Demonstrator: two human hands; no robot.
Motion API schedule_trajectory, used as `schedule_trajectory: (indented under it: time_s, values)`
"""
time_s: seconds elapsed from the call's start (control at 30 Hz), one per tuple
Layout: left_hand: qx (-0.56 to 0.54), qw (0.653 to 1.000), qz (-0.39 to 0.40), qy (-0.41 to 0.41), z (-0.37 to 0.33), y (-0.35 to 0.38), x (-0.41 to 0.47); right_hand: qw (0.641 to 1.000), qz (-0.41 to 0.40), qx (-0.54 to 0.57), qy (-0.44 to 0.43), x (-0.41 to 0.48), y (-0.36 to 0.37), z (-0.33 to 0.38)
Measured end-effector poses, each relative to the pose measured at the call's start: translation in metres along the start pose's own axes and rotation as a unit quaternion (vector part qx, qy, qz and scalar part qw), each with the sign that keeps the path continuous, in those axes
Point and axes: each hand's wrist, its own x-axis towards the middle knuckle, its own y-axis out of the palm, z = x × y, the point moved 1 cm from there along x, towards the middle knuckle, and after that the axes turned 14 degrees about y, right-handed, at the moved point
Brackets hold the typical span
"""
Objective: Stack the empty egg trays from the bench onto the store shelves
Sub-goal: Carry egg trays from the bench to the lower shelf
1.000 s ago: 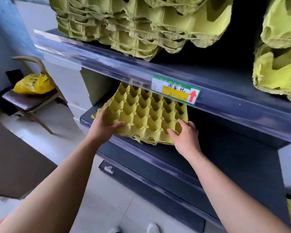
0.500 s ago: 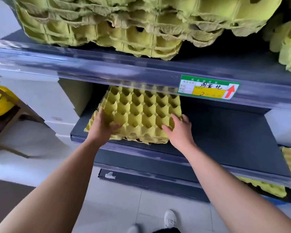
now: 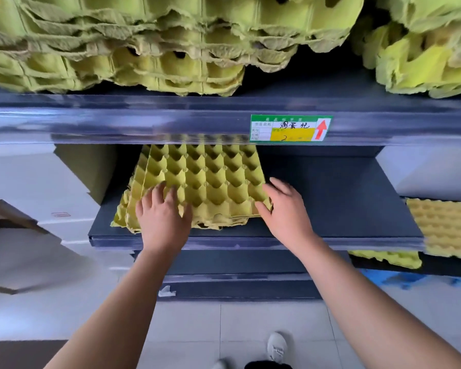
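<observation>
Two hands seating a small tray stack on the middle shelf

Both hands are flat and open, gripping nothing. Left hand point(image 3: 162, 214) lies palm-down, fingers spread, on the near-left cells of the egg tray stack point(image 3: 202, 182). Right hand point(image 3: 284, 209) rests against the stack's near-right corner, fingers loosely extended along the edge.

Stack sits on the middle shelf point(image 3: 330, 198), directly ahead of and under the hands, running back beneath the upper shelf rail point(image 3: 144, 121). Only a few trays deep, layers slightly fanned out on the left side. Shelf is bare to the right of the right hand.

Above the hands: taller tray stacks point(image 3: 133, 57) on the top shelf; price label point(image 3: 290, 128) is up and right of the right hand. More trays point(image 3: 447, 227) lie far right, lower down.

Step, as I read it: placement, final squaring. Next move likely calls for nudging the skewed left layers flush, lifting both hands off, then going back to the bench (not in view) for more.
</observation>
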Motion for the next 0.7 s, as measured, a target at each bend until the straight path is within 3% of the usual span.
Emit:
schedule_trajectory:
  time_s: [0.1, 0.33, 0.7]
  values:
    - [0.008, 0.997, 0.003, 0.075, -0.041, 0.007, -0.003, 0.998, -0.051, -0.017, -0.015, -0.018, -0.018, -0.026]
    - [-0.052, 0.974, 0.051, 0.216, -0.179, 0.035, -0.009, 0.993, -0.105, -0.039, 0.04, -0.058, -0.078, -0.128]
    - [-0.123, 0.93, 0.099, 0.333, -0.442, 0.113, -0.043, 0.978, -0.102, -0.08, 0.162, -0.122, -0.184, -0.369]
